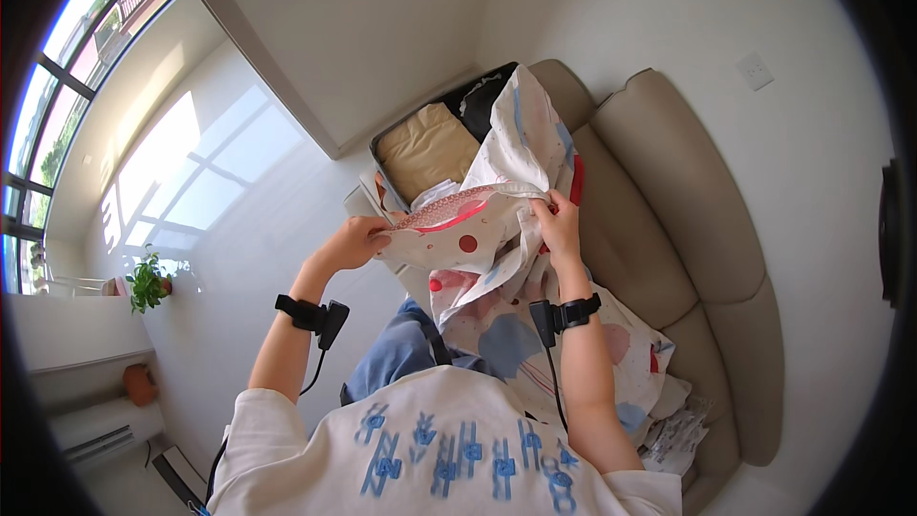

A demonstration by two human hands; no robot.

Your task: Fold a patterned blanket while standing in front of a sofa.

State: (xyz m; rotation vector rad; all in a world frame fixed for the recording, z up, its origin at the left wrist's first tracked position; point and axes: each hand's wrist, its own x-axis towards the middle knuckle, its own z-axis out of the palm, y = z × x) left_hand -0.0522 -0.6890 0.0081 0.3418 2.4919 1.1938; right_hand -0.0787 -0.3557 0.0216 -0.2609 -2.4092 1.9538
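Note:
A white fabric cover (430,247), printed with red and blue dots, is stretched between my two hands. My left hand (356,240) pinches one end of its hem. The other end of that hem is gripped in my right hand (561,229). Between them the edge bows, showing a red-patterned inner side. More of the same cloth rises in a peak beyond my right hand, and the rest drapes over my lap and the sofa (637,208). Folds hide part of the cloth's layout.
Beyond the cloth, an open suitcase (377,150) holds a beige folded fabric (430,150) and a black item (483,111). A clear plastic bag (677,437) lies on the sofa at lower right. A potted plant (148,281) stands at left. Both wrists wear black straps with cables.

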